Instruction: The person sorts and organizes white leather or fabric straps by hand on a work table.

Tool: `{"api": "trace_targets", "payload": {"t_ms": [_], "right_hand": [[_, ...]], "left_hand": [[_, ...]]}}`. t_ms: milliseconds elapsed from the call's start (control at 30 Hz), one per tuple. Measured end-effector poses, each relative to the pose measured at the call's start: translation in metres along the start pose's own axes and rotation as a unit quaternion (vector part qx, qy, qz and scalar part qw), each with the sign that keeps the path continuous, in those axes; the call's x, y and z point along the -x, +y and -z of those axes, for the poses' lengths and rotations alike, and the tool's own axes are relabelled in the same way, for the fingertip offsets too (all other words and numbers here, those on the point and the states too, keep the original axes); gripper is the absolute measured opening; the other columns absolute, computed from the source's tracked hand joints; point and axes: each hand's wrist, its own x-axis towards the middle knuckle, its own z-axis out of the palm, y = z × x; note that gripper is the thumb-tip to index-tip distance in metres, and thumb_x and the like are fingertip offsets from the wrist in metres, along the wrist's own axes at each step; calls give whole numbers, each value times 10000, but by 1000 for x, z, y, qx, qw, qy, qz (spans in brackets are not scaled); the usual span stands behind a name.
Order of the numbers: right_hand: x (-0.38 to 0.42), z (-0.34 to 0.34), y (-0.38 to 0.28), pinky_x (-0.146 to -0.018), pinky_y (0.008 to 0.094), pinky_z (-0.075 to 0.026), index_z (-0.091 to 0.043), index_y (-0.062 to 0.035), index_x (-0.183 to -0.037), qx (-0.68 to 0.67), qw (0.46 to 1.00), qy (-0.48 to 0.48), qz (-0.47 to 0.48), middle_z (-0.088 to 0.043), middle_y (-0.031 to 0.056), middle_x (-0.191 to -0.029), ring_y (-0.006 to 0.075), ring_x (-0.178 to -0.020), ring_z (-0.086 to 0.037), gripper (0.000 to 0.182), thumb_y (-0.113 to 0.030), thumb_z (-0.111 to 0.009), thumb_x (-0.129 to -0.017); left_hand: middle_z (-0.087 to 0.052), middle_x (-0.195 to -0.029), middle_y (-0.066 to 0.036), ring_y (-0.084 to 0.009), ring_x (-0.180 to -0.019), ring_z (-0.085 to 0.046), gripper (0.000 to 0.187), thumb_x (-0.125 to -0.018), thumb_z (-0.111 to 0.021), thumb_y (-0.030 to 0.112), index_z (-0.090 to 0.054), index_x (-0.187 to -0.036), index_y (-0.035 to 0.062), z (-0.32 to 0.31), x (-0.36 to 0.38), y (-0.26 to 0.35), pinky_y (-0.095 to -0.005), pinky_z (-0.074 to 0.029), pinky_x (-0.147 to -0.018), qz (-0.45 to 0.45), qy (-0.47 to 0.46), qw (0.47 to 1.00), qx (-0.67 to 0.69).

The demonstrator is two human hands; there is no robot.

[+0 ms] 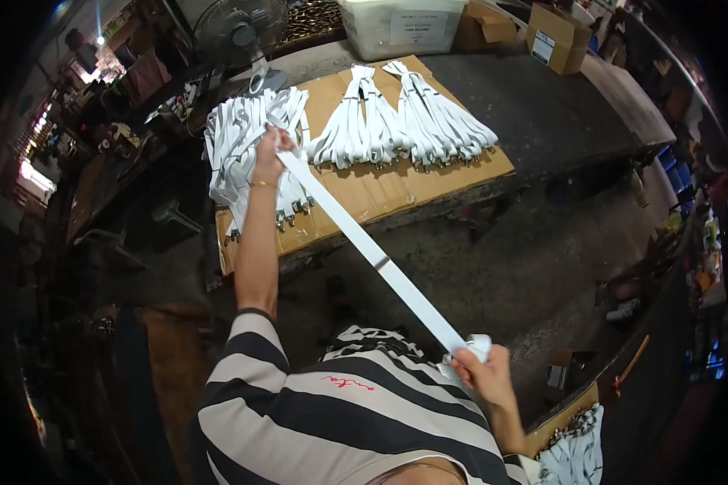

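Observation:
A white strap (348,224) is stretched taut and diagonal between my two hands, with a narrow dark band across its middle. My left hand (272,153) grips its upper end, in front of a heap of loose white straps (239,133). Down by my waist, my right hand (487,373) pinches the lower end, where a loop of the strap curls over beside the fingers. Two bundles, a left strap bundle (356,121) and a right strap bundle (441,117), lie fanned out on the cardboard sheet (364,198), metal fittings toward me.
The cardboard lies on a dark table (558,121). At the back stand a fan (243,34), a white plastic tub (380,32) with a label, and a cardboard box (556,40). More white straps (574,453) lie in a box low at my right. A stool (176,214) stands left.

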Motion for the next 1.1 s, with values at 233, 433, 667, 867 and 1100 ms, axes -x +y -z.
{"api": "trace_targets", "payload": {"t_ms": [233,433,667,867,1100], "right_hand": [[-36,-14,54,-366,201,-278,-600,13,-745,-88,996,-1,-17,-494,-5,-530,44,-398,-394,288,-231,-581,-897],[-33,-18,75,-410,195,-280,-600,14,-780,-56,995,-64,-51,-495,-17,-555,34,-442,-396,267,-222,-571,-902],[-54,-33,64,-391,196,-286,-605,-16,-716,-26,987,-124,-97,-472,-37,-505,29,-419,-393,281,-241,-602,-883],[-47,-49,52,-437,204,-284,-598,-23,-708,0,990,-136,-33,-481,-46,-554,19,-496,-399,295,-266,-618,-873],[24,-3,-8,-374,293,-311,-624,-2,-687,253,940,-85,214,-429,83,-434,134,-352,-433,242,-190,-654,-836]], "left_hand": [[-424,-622,-5,-107,-482,-343,325,-982,-351,323,-459,-842,51,-2,51,-33,-248,-336,-479,66,-59,994,63],[-521,-749,-89,-192,-623,-522,231,-955,-442,229,-486,-877,16,12,61,-36,-374,-495,-641,17,26,999,-20],[-557,-746,-142,-250,-661,-585,311,-942,-476,273,-514,-862,-26,23,74,-18,-407,-519,-673,29,132,984,-118],[-562,-668,-127,-257,-581,-550,295,-946,-432,220,-531,-777,-2,88,30,56,-406,-472,-611,-96,216,957,-168],[-599,-772,-127,-248,-665,-592,200,-947,-422,172,-506,-839,27,169,-1,173,-382,-550,-639,-140,254,952,-93]]}}
